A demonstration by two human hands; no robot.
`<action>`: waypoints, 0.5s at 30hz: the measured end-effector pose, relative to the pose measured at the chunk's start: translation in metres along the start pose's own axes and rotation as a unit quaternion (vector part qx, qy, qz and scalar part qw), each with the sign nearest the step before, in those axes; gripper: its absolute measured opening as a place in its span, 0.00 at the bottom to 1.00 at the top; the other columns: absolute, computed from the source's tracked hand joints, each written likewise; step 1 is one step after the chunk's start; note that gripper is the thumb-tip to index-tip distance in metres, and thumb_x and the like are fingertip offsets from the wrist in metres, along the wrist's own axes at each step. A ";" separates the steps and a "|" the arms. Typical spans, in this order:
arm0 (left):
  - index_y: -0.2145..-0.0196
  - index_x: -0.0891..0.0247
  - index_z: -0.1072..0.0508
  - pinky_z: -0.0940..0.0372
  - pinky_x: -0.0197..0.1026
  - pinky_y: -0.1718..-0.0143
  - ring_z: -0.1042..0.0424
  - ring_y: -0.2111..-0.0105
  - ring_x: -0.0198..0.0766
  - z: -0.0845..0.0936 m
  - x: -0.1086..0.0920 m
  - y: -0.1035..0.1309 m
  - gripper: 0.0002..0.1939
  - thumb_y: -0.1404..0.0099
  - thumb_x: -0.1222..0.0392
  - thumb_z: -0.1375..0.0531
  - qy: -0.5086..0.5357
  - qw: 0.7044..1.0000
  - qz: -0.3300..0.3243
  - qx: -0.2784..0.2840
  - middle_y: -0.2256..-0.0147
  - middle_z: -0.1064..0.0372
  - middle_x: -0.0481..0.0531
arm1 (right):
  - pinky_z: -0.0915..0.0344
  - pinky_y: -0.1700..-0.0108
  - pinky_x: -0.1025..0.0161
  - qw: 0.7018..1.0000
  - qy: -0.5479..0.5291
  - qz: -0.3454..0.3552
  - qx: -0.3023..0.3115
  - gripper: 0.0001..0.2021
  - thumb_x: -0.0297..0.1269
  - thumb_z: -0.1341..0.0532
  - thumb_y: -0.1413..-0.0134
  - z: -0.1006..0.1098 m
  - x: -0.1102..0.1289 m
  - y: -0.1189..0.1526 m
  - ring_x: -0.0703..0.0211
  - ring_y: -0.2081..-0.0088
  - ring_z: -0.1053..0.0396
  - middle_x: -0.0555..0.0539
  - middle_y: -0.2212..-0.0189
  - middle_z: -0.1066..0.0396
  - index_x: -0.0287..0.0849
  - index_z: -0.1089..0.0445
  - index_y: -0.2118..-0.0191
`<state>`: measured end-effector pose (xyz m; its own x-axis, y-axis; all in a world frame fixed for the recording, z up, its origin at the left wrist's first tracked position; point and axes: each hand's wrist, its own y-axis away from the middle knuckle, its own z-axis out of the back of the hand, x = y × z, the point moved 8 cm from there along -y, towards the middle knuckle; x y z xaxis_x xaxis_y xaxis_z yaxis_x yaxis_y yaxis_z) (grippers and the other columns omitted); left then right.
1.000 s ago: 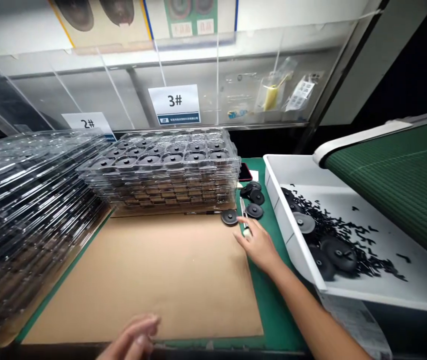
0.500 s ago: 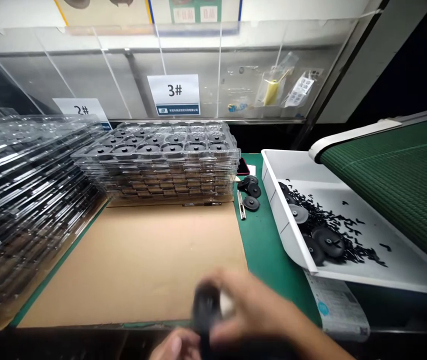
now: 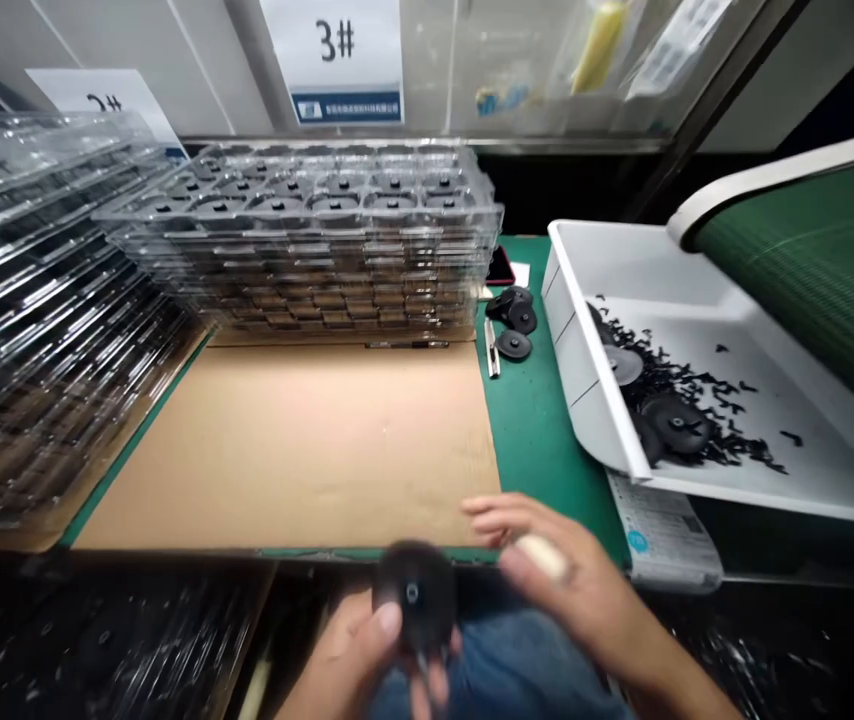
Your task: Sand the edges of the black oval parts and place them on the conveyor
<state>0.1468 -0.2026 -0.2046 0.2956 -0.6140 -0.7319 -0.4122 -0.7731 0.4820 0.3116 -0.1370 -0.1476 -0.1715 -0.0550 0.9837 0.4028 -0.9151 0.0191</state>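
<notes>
Disc (image 3: 413, 592) before cardbd (image 3: 307, 440), trays (image 3: 307, 255) bhd it, bin (image 3: 575, 370) R.

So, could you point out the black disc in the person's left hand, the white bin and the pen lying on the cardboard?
Black disc (image 3: 421, 586): head view, on its face near the centre.
White bin (image 3: 583, 366): head view, on its left wall.
Pen (image 3: 406, 345): head view, mid-barrel.

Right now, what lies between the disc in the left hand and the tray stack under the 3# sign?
In the head view, from the disc: the green table edge, then the brown cardboard sheet, then a black pen near the stack.
</notes>
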 end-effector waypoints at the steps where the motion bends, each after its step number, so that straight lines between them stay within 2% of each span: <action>1: 0.63 0.70 0.21 0.34 0.38 0.69 0.29 0.75 0.38 -0.001 -0.004 0.002 0.26 0.35 0.42 0.44 -0.016 0.999 -0.021 -0.019 0.71 0.25 0.57 | 0.33 0.48 0.65 0.997 -0.036 -0.019 -0.059 0.16 0.48 0.45 0.36 0.008 -0.010 0.006 0.56 0.47 0.31 0.44 0.46 0.30 0.46 0.26 0.55; 2: 0.61 0.70 0.21 0.33 0.39 0.66 0.28 0.73 0.39 -0.002 -0.007 0.003 0.25 0.34 0.43 0.45 -0.034 0.998 -0.042 -0.043 0.69 0.24 0.58 | 0.31 0.51 0.65 0.992 -0.065 -0.032 -0.100 0.20 0.51 0.50 0.35 0.013 -0.018 0.011 0.56 0.49 0.31 0.44 0.48 0.30 0.45 0.26 0.55; 4: 0.60 0.68 0.22 0.33 0.41 0.60 0.27 0.68 0.41 -0.003 -0.011 0.007 0.24 0.33 0.43 0.46 -0.060 0.991 -0.074 -0.091 0.65 0.23 0.59 | 0.29 0.65 0.68 0.986 -0.095 -0.052 -0.124 0.28 0.58 0.56 0.35 0.011 -0.028 0.020 0.59 0.61 0.28 0.44 0.55 0.29 0.45 0.26 0.54; 6: 0.61 0.67 0.21 0.33 0.42 0.60 0.27 0.67 0.43 -0.006 -0.013 0.012 0.26 0.32 0.41 0.48 -0.085 0.984 -0.097 -0.127 0.65 0.23 0.58 | 0.36 0.78 0.70 0.989 -0.076 -0.048 -0.114 0.29 0.60 0.56 0.37 0.006 -0.027 0.023 0.65 0.74 0.33 0.46 0.64 0.31 0.45 0.26 0.55; 7: 0.62 0.67 0.21 0.34 0.43 0.59 0.27 0.67 0.44 -0.007 -0.015 0.014 0.27 0.32 0.41 0.49 -0.105 0.978 -0.109 -0.144 0.66 0.23 0.58 | 0.37 0.79 0.69 0.993 -0.048 -0.026 -0.109 0.25 0.58 0.52 0.37 0.004 -0.020 0.023 0.66 0.76 0.34 0.47 0.67 0.31 0.45 0.26 0.56; 9: 0.66 0.66 0.21 0.35 0.42 0.59 0.27 0.67 0.44 -0.009 -0.019 0.018 0.27 0.31 0.42 0.50 -0.153 0.965 -0.125 -0.172 0.69 0.24 0.57 | 0.31 0.72 0.67 0.992 0.033 0.055 -0.106 0.13 0.48 0.42 0.38 0.001 0.000 0.022 0.61 0.70 0.30 0.47 0.67 0.30 0.47 0.27 0.56; 10: 0.68 0.65 0.21 0.35 0.42 0.59 0.27 0.67 0.45 -0.010 -0.021 0.019 0.27 0.31 0.42 0.50 -0.177 0.958 -0.129 -0.183 0.70 0.24 0.56 | 0.29 0.66 0.65 0.987 0.074 0.098 -0.104 0.10 0.40 0.38 0.40 -0.002 0.011 0.022 0.59 0.65 0.29 0.47 0.66 0.29 0.48 0.28 0.53; 12: 0.68 0.65 0.21 0.35 0.41 0.61 0.28 0.67 0.44 -0.010 -0.026 0.022 0.26 0.31 0.43 0.50 -0.220 0.946 -0.135 -0.197 0.69 0.24 0.57 | 0.28 0.61 0.62 0.975 0.128 0.159 -0.086 0.17 0.30 0.36 0.43 -0.008 0.023 0.023 0.57 0.60 0.30 0.46 0.63 0.28 0.49 0.31 0.48; 15: 0.62 0.64 0.21 0.36 0.40 0.65 0.29 0.69 0.44 -0.011 -0.032 0.022 0.25 0.31 0.44 0.50 -0.281 0.924 -0.161 -0.203 0.68 0.24 0.57 | 0.30 0.62 0.63 0.965 0.164 0.196 -0.056 0.24 0.25 0.35 0.46 -0.019 0.026 0.022 0.59 0.60 0.31 0.45 0.60 0.32 0.46 0.34 0.44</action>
<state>0.1374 -0.2019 -0.1651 -0.1946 -0.2506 -0.9483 0.0095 -0.9672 0.2537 0.2991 -0.1659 -0.1254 -0.3093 -0.5125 0.8011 0.3978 -0.8348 -0.3806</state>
